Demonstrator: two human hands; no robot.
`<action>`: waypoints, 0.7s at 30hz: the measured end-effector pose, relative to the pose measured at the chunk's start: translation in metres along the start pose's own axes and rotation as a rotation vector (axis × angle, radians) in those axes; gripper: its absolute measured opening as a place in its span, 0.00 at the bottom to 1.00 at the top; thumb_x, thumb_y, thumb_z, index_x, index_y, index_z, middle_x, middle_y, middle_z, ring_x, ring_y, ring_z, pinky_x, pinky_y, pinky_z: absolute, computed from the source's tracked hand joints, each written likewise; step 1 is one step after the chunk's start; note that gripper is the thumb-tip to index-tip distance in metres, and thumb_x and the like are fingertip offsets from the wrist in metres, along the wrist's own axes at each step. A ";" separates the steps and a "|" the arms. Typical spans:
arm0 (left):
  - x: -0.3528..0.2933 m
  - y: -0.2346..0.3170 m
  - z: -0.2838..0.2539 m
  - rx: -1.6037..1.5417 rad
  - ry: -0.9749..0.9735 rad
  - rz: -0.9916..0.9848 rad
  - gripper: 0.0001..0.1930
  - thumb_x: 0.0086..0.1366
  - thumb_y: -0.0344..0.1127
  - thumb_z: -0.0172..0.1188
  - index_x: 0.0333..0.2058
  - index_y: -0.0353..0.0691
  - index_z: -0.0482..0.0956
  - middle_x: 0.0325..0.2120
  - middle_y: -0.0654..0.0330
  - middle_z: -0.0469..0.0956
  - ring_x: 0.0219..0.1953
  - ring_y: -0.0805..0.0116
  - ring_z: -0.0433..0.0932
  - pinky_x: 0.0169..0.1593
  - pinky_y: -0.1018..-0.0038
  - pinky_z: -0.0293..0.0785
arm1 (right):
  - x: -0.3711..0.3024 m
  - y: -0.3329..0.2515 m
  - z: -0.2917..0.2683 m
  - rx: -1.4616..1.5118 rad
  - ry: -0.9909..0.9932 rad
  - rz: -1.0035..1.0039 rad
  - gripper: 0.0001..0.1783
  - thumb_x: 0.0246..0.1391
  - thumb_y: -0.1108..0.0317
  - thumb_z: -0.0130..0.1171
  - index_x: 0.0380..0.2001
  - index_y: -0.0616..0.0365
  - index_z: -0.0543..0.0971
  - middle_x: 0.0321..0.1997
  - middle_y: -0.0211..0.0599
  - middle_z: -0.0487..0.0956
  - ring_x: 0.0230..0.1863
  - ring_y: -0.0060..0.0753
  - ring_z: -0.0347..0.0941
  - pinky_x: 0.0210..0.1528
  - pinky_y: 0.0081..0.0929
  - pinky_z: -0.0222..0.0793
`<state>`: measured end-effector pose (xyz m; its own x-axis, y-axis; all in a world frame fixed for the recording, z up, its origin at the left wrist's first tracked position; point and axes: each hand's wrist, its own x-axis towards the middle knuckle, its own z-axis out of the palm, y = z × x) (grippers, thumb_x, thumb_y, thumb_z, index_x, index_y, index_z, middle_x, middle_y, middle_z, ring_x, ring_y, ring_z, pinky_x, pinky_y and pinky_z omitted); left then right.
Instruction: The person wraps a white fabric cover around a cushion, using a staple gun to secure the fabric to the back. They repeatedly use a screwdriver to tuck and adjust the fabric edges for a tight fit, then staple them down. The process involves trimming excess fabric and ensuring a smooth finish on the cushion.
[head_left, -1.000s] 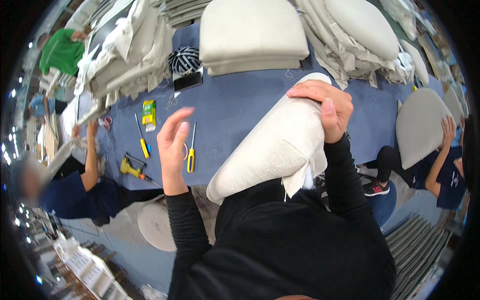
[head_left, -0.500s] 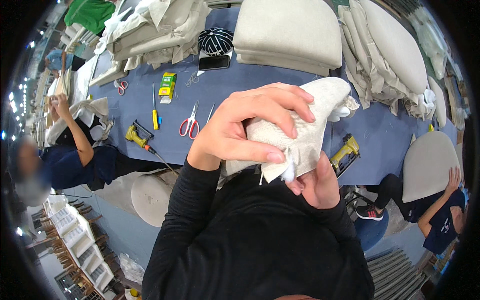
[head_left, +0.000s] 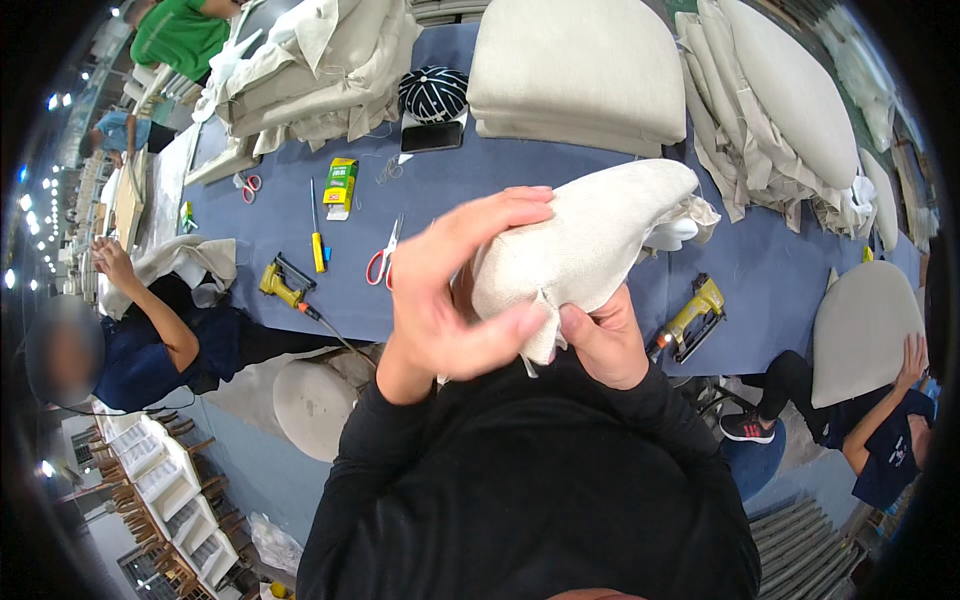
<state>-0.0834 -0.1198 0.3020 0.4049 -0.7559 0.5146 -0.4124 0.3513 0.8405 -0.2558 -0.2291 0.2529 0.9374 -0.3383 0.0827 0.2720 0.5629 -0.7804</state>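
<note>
The wearer's 2 black sleeves (head_left: 385, 435) reach up to a beige cushion (head_left: 590, 220), held tilted just above the near edge of the blue table (head_left: 770, 285). The left hand (head_left: 430, 300) is wrapped about the cushion's left end, thumb at a folded corner and fingers over the top; it is blurred, so from here I can't be sure how hard it presses. The right hand (head_left: 610, 345) is clamped on the same corner from below, its thumb against the cloth and its other fingers mostly hidden. White padding (head_left: 672, 233) pokes out at the cushion's far right. A yellow staple gun (head_left: 695, 315) lies to the right, and another yellow staple gun (head_left: 285, 285) lies to the left. Beyond the left hand are red-handled scissors (head_left: 383, 262), a yellow-handled screwdriver (head_left: 318, 250) and a green and yellow box (head_left: 341, 188). Farther off, a phone (head_left: 432, 136) rests beside a patterned cap (head_left: 433, 94). Past them stand 3 piles of beige pieces, the middle pile (head_left: 575, 75) neatly stacked. At far left I see someone in a green top (head_left: 180, 38).
</note>
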 end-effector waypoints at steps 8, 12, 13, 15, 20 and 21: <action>-0.013 0.017 0.020 0.253 0.093 -0.034 0.37 0.56 0.44 0.75 0.60 0.31 0.76 0.58 0.39 0.80 0.57 0.45 0.82 0.62 0.61 0.76 | -0.005 0.013 -0.009 -0.451 0.051 -0.125 0.21 0.66 0.65 0.71 0.58 0.63 0.82 0.52 0.37 0.86 0.54 0.30 0.81 0.58 0.31 0.74; -0.012 0.017 0.024 0.224 0.121 -0.031 0.31 0.56 0.30 0.74 0.59 0.32 0.78 0.56 0.41 0.82 0.55 0.47 0.85 0.59 0.63 0.79 | -0.014 0.028 -0.024 -0.419 0.221 -0.039 0.32 0.57 0.72 0.75 0.64 0.62 0.77 0.62 0.39 0.83 0.65 0.35 0.78 0.69 0.37 0.69; -0.013 0.018 0.025 0.220 0.124 -0.036 0.31 0.56 0.30 0.74 0.59 0.31 0.78 0.55 0.41 0.82 0.55 0.47 0.85 0.59 0.63 0.79 | -0.013 0.036 -0.044 -0.555 0.227 0.013 0.30 0.57 0.76 0.72 0.63 0.63 0.78 0.61 0.40 0.84 0.64 0.34 0.79 0.68 0.36 0.71; -0.012 0.027 0.028 0.216 0.120 -0.074 0.32 0.55 0.29 0.75 0.59 0.31 0.77 0.55 0.41 0.82 0.55 0.48 0.85 0.59 0.64 0.79 | -0.035 0.075 -0.122 -0.734 0.409 0.104 0.17 0.59 0.71 0.71 0.51 0.66 0.85 0.48 0.43 0.89 0.52 0.36 0.85 0.58 0.34 0.77; -0.016 0.023 0.033 0.182 0.118 -0.046 0.34 0.52 0.28 0.75 0.59 0.30 0.77 0.55 0.41 0.83 0.55 0.49 0.85 0.59 0.64 0.79 | -0.166 0.155 -0.329 -1.707 0.961 0.158 0.32 0.50 0.71 0.72 0.60 0.59 0.77 0.59 0.50 0.81 0.64 0.52 0.76 0.64 0.46 0.72; -0.018 0.023 0.035 0.185 0.106 -0.043 0.34 0.52 0.28 0.75 0.59 0.30 0.77 0.55 0.41 0.83 0.55 0.49 0.85 0.60 0.64 0.79 | -0.178 0.150 -0.340 -1.638 1.080 0.256 0.36 0.48 0.72 0.72 0.63 0.57 0.75 0.60 0.51 0.80 0.66 0.55 0.73 0.66 0.47 0.70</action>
<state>-0.1282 -0.1173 0.3058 0.5051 -0.7020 0.5022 -0.5316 0.2053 0.8217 -0.4560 -0.3404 -0.0899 0.2445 -0.9687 0.0427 -0.8415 -0.2339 -0.4871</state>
